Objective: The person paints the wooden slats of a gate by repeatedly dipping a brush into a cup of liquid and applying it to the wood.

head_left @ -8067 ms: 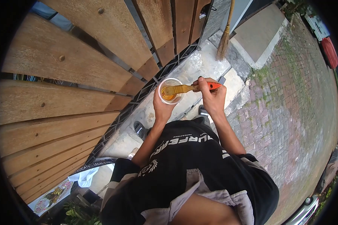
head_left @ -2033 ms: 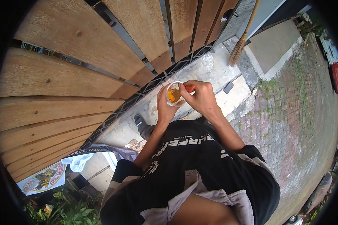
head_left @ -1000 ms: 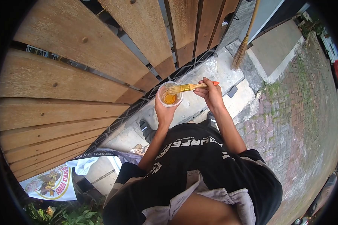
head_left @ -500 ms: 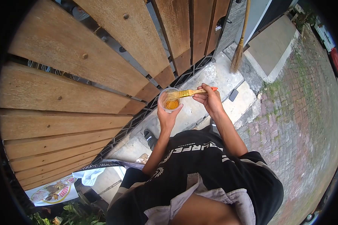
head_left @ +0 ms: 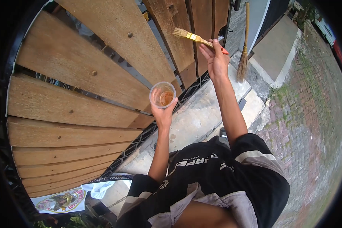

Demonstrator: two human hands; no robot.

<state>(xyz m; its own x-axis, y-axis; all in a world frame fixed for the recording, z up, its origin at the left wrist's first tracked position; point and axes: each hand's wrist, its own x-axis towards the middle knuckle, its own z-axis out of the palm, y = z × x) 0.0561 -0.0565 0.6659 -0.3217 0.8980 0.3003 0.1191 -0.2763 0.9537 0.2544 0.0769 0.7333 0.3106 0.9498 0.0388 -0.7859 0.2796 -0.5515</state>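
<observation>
My left hand [head_left: 164, 114] is wrapped round a clear plastic cup [head_left: 162, 90] with some amber liquid at its bottom. In my right hand [head_left: 217, 59] is a paintbrush [head_left: 195, 37], gripped by its wooden handle with the orange end sticking out past my palm. Its bristles point left and overlap a dark brown plank [head_left: 176, 17] of the wooden gate in this view. The cup is lower and to the left of the brush, in front of the paler planks [head_left: 98, 66].
A straw broom [head_left: 243, 62] leans by the grey wall at the gate's right end. A concrete ledge [head_left: 195, 110] runs along the gate's foot, with a small dark flat object [head_left: 242, 103] on it. Brick paving [head_left: 292, 125] lies to the right; a banner [head_left: 60, 201] hangs lower left.
My right hand has lifted the paintbrush out of the cup and up toward the dark planks. The cup in my left hand has risen slightly and tilted.
</observation>
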